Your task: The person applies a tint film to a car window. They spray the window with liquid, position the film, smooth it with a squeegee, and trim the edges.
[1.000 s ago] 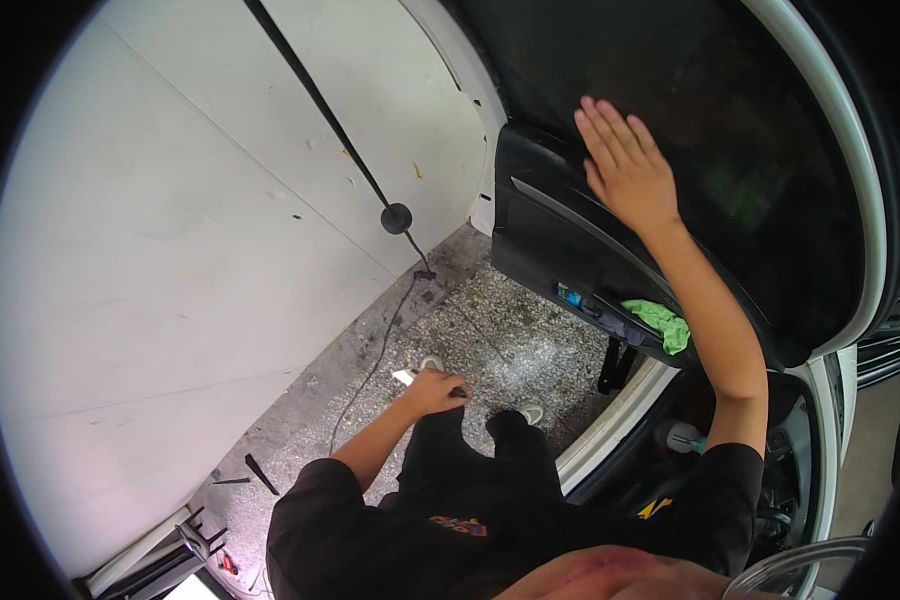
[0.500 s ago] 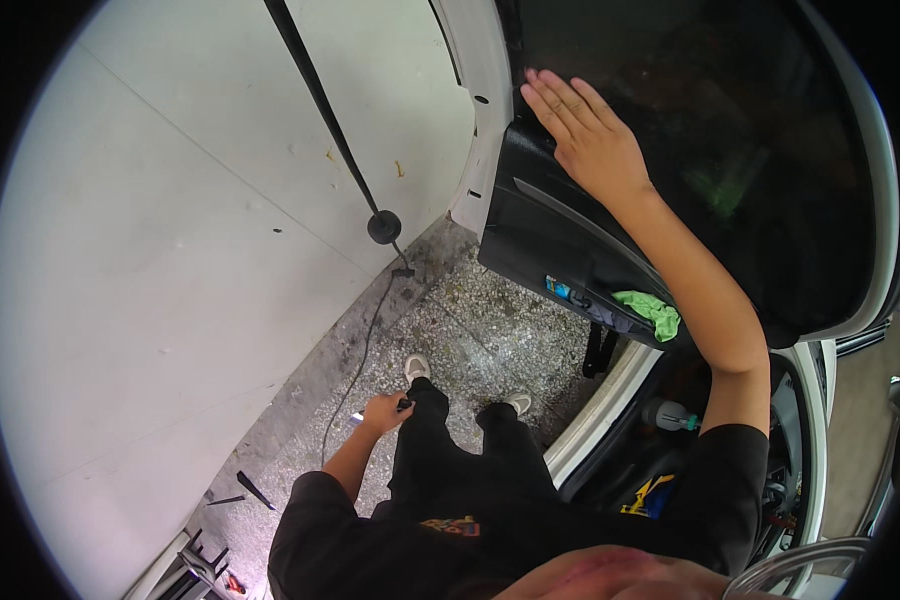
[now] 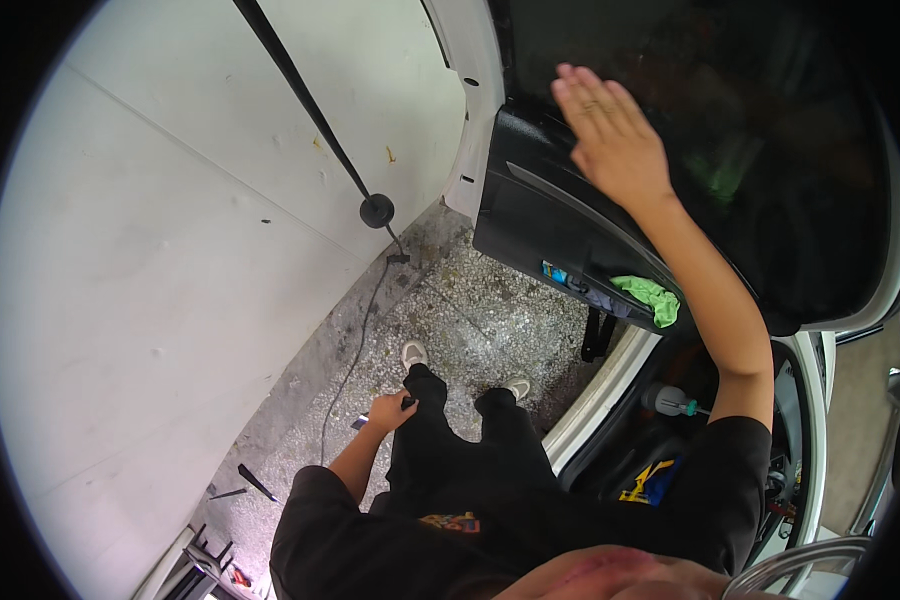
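Note:
My right hand [image 3: 618,140] lies flat against, or very close to, the dark window glass [image 3: 760,110] of the open car door, fingers stretched out and held together. It grips nothing. Low beside my left thigh, my left hand [image 3: 384,413] is closed around a small dark object [image 3: 408,403], whose kind I cannot make out. A flat bluish piece [image 3: 360,422] shows at the other side of that hand; whether it belongs to the same object is unclear. Below the glass is the black door panel [image 3: 530,205], with a green cloth [image 3: 650,298] in its pocket.
A white wall [image 3: 170,250] rises on the left, with a black pole [image 3: 310,110] and a cable [image 3: 355,345] by it. The car's white door sill [image 3: 600,400] and a spray bottle [image 3: 668,400] inside are at right. Dark strips [image 3: 257,483] lie on the speckled floor [image 3: 450,300].
My right hand has slid to the right across the window, away from the glass's left edge. The view has shifted slightly. My left hand stays by my thigh.

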Available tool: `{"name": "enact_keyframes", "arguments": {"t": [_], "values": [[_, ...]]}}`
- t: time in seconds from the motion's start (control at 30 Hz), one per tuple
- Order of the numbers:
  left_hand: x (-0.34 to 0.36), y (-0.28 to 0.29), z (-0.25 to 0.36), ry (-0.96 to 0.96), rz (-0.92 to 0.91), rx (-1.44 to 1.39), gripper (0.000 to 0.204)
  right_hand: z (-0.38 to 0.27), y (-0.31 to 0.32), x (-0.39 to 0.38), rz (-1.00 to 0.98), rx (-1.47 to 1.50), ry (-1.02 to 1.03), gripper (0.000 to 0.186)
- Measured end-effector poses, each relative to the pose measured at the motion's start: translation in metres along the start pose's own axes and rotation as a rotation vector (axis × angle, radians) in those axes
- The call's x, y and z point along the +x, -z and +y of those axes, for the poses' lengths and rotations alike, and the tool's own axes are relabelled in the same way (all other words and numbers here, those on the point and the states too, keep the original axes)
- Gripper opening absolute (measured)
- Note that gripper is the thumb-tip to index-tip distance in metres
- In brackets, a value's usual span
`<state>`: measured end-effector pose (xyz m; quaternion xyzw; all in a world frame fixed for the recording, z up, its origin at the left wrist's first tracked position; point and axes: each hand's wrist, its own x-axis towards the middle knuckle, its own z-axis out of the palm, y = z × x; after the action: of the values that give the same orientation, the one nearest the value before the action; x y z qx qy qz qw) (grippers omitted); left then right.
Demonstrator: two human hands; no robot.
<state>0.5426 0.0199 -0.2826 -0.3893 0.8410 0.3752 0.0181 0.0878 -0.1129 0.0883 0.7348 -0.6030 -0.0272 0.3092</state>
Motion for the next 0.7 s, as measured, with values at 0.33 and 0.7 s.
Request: {"name": "enact_keyframes", "arguments": {"t": [0.33,0.7], "values": [[-0.010,-0.007,-0.015,0.108,-0.005,-0.011,0.031,-0.006,-0.025,-0.018,-0.013,0.073,-0.062,0.066],[-0.010,0.006,-0.017,0.173,-0.068,-0.031,0.032,-0.010,-0.041,0.000,-0.041,-0.142,-0.002,0.063]]}}
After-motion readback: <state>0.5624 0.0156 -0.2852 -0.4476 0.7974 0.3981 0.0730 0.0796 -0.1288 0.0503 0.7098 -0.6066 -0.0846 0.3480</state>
